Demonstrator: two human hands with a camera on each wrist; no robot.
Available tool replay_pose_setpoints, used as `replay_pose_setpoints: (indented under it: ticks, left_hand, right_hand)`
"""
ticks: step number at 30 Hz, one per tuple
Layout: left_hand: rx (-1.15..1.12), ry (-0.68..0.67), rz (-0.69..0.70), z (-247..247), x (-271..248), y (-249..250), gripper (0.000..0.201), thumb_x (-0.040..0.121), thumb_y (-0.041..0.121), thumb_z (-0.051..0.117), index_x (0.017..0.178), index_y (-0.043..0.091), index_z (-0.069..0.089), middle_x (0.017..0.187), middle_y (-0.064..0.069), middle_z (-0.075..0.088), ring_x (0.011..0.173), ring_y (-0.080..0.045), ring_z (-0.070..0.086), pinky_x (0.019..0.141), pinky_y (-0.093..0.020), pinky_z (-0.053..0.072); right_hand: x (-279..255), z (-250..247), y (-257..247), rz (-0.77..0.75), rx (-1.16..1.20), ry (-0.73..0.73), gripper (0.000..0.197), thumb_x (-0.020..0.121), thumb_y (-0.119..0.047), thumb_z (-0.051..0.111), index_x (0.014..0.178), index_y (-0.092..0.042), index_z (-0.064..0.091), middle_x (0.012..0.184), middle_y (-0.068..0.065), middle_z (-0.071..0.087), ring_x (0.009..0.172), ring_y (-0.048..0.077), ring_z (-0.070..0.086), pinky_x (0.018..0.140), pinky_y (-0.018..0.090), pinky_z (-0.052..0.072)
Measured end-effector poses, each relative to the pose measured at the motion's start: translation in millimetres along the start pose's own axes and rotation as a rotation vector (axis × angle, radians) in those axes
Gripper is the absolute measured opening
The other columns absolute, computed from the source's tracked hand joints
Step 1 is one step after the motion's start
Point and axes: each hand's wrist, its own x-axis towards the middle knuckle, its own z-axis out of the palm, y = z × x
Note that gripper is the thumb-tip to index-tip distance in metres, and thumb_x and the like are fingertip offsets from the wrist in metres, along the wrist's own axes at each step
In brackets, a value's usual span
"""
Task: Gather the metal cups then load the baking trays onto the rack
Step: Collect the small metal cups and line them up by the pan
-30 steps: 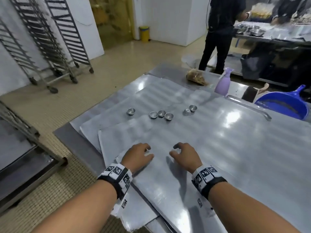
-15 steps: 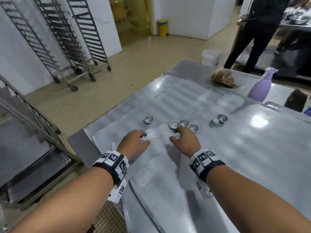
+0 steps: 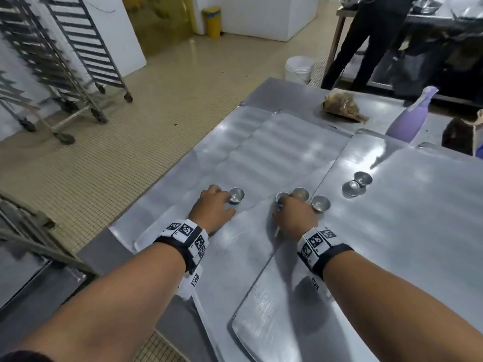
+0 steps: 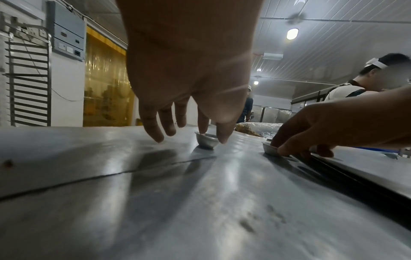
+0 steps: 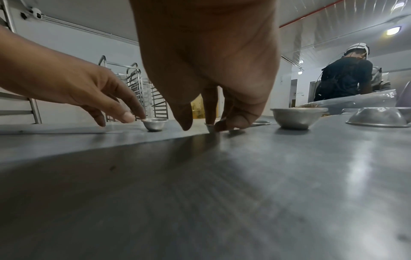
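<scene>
The left hand (image 3: 213, 207) pinches the rim of a lone cup (image 3: 236, 195), small, shiny and empty, between thumb and forefinger. The right hand (image 3: 295, 215) pinches the end cup (image 3: 281, 198) of a row (image 3: 320, 203) of three. All sit on overlapping trays (image 3: 392, 244), with a farther pair (image 3: 362, 178) to the right, one of them upside down.

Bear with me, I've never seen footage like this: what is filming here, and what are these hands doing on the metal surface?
There is no machine here: one person wears three cameras. One picture comes from the head, looking down. The other two come from the wrists, each looking along the fingers. Overlapping baking trays cover the table and carry six small metal cups. The left hand touches the lone cup at its rim; whether it grips is unclear. The right hand pinches a second cup, not yet lifted. Four more sit loose. Racks stand on the floor at the left.
</scene>
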Motion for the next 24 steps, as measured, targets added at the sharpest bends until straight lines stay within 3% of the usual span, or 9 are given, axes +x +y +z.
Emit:
replay_pose_setpoints:
  ticks: [3, 6, 10, 12, 15, 17, 20, 22, 24]
  left_hand:
    - [0.009, -0.037, 0.011, 1, 11, -6, 0.039, 0.086, 0.034, 0.068, 0.122, 0.021, 0.066, 0.142, -0.007, 0.042, 0.125, -0.029, 0.043, 0.105, -0.04, 0.042]
    - [0.0, -0.045, 0.037, 2, 17, -9, 0.03, 0.086, 0.035, 0.068, 0.113, 0.021, 0.071, 0.146, -0.005, 0.041, 0.128, -0.029, 0.042, 0.105, -0.041, 0.042]
    - [0.002, -0.026, 0.104, 0, 24, -10, 0.025, 0.088, 0.036, 0.069, 0.109, 0.022, 0.073, 0.149, 0.002, 0.045, 0.13, -0.026, 0.043, 0.104, -0.038, 0.043]
    - [0.008, -0.019, 0.127, -1, 28, -9, 0.024, 0.089, 0.034, 0.069, 0.105, 0.017, 0.072, 0.139, 0.003, 0.055, 0.126, -0.026, 0.048, 0.1, -0.036, 0.044]
    - [0.023, -0.001, 0.139, -3, 30, -7, 0.017, 0.086, 0.031, 0.068, 0.088, 0.017, 0.059, 0.101, 0.002, 0.061, 0.1, -0.026, 0.06, 0.077, -0.034, 0.047]
    - [0.025, 0.001, 0.132, -4, 29, -5, 0.022, 0.085, 0.031, 0.067, 0.094, 0.019, 0.052, 0.098, -0.001, 0.062, 0.089, -0.025, 0.059, 0.07, -0.033, 0.045]
    - [0.008, -0.01, 0.135, -8, 26, -1, 0.039, 0.086, 0.034, 0.068, 0.119, 0.022, 0.051, 0.114, -0.003, 0.065, 0.096, -0.026, 0.06, 0.077, -0.036, 0.051]
    - [-0.004, -0.034, 0.14, -10, 23, 2, 0.053, 0.085, 0.035, 0.068, 0.133, 0.023, 0.048, 0.126, -0.004, 0.063, 0.108, -0.027, 0.06, 0.088, -0.039, 0.053]
    - [-0.03, -0.06, 0.133, -12, 19, 7, 0.06, 0.084, 0.034, 0.068, 0.139, 0.021, 0.048, 0.133, -0.005, 0.06, 0.117, -0.027, 0.057, 0.095, -0.039, 0.051]
  right_hand:
    - [0, 0, -4, -0.006, -0.05, -0.003, 0.026, 0.088, -0.024, 0.044, 0.106, -0.024, 0.063, 0.113, 0.006, 0.055, 0.1, 0.029, 0.066, 0.079, 0.034, 0.048]
    - [0, -1, -8, -0.055, -0.065, -0.025, 0.019, 0.093, -0.024, 0.048, 0.098, -0.025, 0.066, 0.111, 0.005, 0.05, 0.099, 0.029, 0.061, 0.076, 0.031, 0.042]
    - [0, 3, -14, -0.093, -0.062, -0.009, 0.014, 0.09, -0.026, 0.055, 0.087, -0.025, 0.069, 0.11, 0.004, 0.043, 0.093, 0.03, 0.06, 0.077, 0.035, 0.051]
    - [1, 3, -16, -0.096, -0.059, -0.01, 0.012, 0.088, -0.026, 0.057, 0.086, -0.025, 0.068, 0.111, 0.005, 0.047, 0.096, 0.028, 0.059, 0.078, 0.035, 0.051]
    - [1, 3, -18, -0.078, -0.035, -0.028, 0.007, 0.089, -0.029, 0.055, 0.086, -0.03, 0.06, 0.109, 0.004, 0.055, 0.101, 0.031, 0.06, 0.079, 0.036, 0.049]
    - [0, 5, -17, -0.065, -0.033, -0.008, 0.016, 0.09, -0.031, 0.057, 0.105, -0.025, 0.057, 0.115, 0.006, 0.057, 0.104, 0.032, 0.061, 0.081, 0.038, 0.05]
    - [-4, 2, -18, -0.044, 0.007, 0.005, 0.052, 0.092, -0.031, 0.06, 0.138, -0.02, 0.041, 0.132, 0.009, 0.053, 0.116, 0.033, 0.059, 0.088, 0.042, 0.05]
    - [-8, -3, -19, -0.031, 0.012, -0.003, 0.06, 0.093, -0.031, 0.06, 0.147, -0.019, 0.035, 0.14, 0.01, 0.048, 0.123, 0.033, 0.055, 0.092, 0.042, 0.049]
    - [-13, -9, -17, -0.025, 0.014, -0.001, 0.057, 0.093, -0.03, 0.061, 0.145, -0.015, 0.04, 0.141, 0.013, 0.046, 0.122, 0.033, 0.055, 0.093, 0.04, 0.048]
